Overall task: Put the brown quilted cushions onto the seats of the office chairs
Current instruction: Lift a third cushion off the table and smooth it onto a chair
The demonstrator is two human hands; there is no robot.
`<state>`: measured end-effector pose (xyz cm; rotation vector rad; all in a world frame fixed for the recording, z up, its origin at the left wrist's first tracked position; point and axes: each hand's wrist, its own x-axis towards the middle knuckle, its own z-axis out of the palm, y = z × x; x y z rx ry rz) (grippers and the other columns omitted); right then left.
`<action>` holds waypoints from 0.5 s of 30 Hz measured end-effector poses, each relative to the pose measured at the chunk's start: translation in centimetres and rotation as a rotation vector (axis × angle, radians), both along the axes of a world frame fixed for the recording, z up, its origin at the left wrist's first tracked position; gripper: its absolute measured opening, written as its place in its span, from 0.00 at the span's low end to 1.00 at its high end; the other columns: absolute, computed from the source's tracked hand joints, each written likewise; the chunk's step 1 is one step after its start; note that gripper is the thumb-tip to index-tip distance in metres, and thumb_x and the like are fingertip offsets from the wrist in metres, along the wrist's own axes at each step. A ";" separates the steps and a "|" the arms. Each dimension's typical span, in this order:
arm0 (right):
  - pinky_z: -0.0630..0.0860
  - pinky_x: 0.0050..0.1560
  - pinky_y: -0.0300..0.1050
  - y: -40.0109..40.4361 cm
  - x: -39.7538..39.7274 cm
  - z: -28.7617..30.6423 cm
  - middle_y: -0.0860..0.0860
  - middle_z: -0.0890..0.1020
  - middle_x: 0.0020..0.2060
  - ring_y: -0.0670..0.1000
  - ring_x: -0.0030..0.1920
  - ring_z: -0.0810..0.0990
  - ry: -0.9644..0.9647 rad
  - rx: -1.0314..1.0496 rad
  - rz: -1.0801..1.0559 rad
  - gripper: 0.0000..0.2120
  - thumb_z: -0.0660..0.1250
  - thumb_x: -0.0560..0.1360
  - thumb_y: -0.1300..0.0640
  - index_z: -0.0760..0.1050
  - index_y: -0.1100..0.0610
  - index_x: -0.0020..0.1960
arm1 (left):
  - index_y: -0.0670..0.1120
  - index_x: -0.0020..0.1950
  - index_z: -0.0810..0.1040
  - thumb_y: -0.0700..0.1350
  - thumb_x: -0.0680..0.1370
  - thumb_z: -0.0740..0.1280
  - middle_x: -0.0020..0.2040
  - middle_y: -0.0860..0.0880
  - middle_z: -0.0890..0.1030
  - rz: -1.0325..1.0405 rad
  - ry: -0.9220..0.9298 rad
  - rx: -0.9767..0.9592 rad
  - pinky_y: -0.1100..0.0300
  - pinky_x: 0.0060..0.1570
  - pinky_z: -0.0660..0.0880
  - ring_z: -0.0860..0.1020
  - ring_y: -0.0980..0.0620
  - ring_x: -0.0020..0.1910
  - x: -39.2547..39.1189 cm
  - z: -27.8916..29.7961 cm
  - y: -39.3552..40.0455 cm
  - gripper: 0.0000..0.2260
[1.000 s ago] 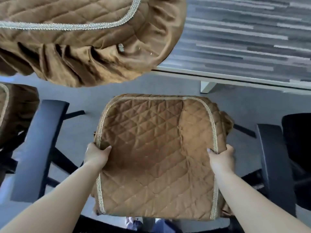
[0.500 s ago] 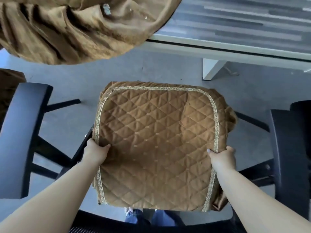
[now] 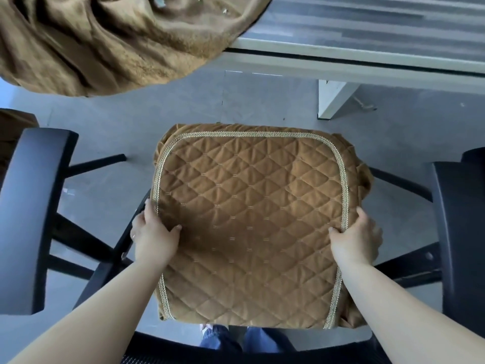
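Observation:
A brown quilted cushion [image 3: 249, 219] with pale braid trim lies flat in the middle of the head view, over the seat of a black office chair. My left hand [image 3: 153, 233] grips its left edge and my right hand [image 3: 355, 236] grips its right edge. The chair's black armrests stand on either side, the left armrest [image 3: 29, 214] and the right armrest [image 3: 459, 232]. The seat itself is hidden under the cushion. The top of the chair's back [image 3: 249, 353] shows along the bottom edge.
Another brown cushion [image 3: 110, 40] hangs over the edge of a grey striped table [image 3: 367, 32] at the top left. A white table leg [image 3: 333, 99] stands behind the chair. A brown-covered chair [image 3: 13, 130] peeks in at the far left. Grey floor lies below.
The cushion has come lower and flatter over the seat, its wrinkle smoothed out. Both hands have slid down its sides. The view has tilted further down toward the chair.

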<state>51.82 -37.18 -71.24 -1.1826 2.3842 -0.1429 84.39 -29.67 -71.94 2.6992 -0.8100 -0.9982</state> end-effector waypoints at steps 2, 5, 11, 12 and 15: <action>0.63 0.68 0.58 -0.1 2.1 0.7 0.58 0.64 0.72 0.59 0.72 0.61 0.014 -0.065 0.341 0.35 0.74 0.69 0.55 0.64 0.53 0.72 | 0.48 0.79 0.53 0.47 0.74 0.71 0.76 0.38 0.56 -0.202 -0.096 -0.077 0.43 0.72 0.57 0.54 0.35 0.75 -1.1 0.6 -0.7 0.39; 0.56 0.72 0.62 -1.3 6.0 0.3 0.53 0.51 0.77 0.56 0.77 0.49 0.045 0.064 0.721 0.40 0.73 0.70 0.46 0.57 0.46 0.75 | 0.54 0.79 0.52 0.51 0.72 0.73 0.79 0.42 0.50 -0.466 -0.182 -0.092 0.39 0.74 0.52 0.47 0.40 0.78 -2.9 0.6 -2.9 0.41; 0.51 0.65 0.78 -4.2 9.5 -1.9 0.52 0.37 0.76 0.58 0.76 0.37 0.077 0.345 0.784 0.47 0.73 0.69 0.43 0.44 0.36 0.75 | 0.60 0.78 0.46 0.54 0.72 0.73 0.79 0.45 0.44 -0.596 -0.125 0.097 0.34 0.69 0.60 0.44 0.38 0.78 -5.0 -0.8 -6.9 0.44; 0.51 0.65 0.78 -4.1 9.5 -2.3 0.52 0.37 0.76 0.58 0.76 0.37 0.087 0.341 0.784 0.47 0.73 0.69 0.43 0.44 0.36 0.75 | 0.60 0.78 0.46 0.54 0.72 0.73 0.79 0.44 0.44 -0.596 -0.134 0.101 0.33 0.68 0.60 0.43 0.38 0.77 -4.9 -1.2 -7.0 0.44; 0.52 0.66 0.77 -3.1 8.9 -2.0 0.52 0.39 0.77 0.58 0.76 0.38 0.095 0.274 0.818 0.45 0.71 0.70 0.44 0.45 0.37 0.75 | 0.60 0.78 0.47 0.53 0.72 0.73 0.79 0.45 0.45 -0.601 -0.152 0.069 0.35 0.69 0.61 0.44 0.38 0.78 -5.2 -0.9 -5.8 0.43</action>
